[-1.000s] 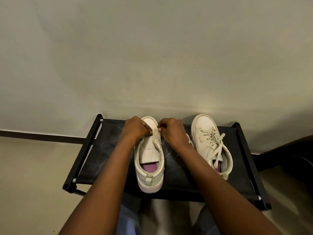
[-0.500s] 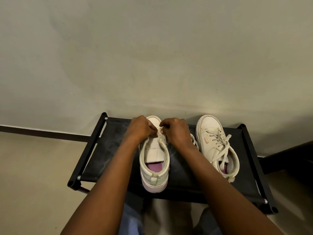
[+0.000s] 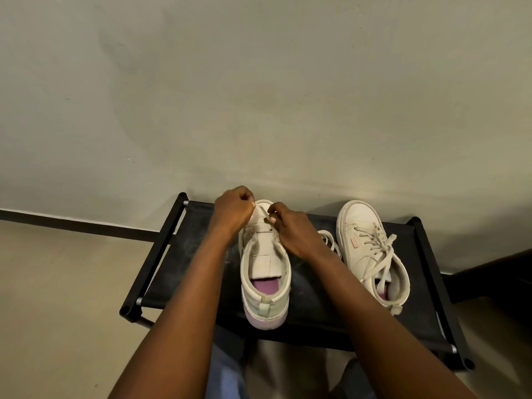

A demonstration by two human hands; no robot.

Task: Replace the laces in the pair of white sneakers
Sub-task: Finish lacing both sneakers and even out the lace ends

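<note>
Two white sneakers stand on a black shoe rack (image 3: 178,254), toes towards the wall. The left sneaker (image 3: 266,283) has its tongue bare, with a lace (image 3: 264,215) only at the toe end. My left hand (image 3: 233,210) pinches one end of that lace above the toe. My right hand (image 3: 290,228) pinches the lace at the lowest eyelets on the right side. More of this lace (image 3: 328,240) lies loose on the rack behind my right wrist. The right sneaker (image 3: 371,251) is fully laced, its ends untied.
The rack stands against a plain pale wall (image 3: 259,96) with a dark skirting strip (image 3: 72,224). A dark object (image 3: 501,280) sits to the right of the rack. Pale floor lies to the left. My knees are below the rack's near edge.
My left hand has risen and moved back from the toe, drawing the lace taut. My right hand stays at the eyelets. The camera view has shifted slightly.
</note>
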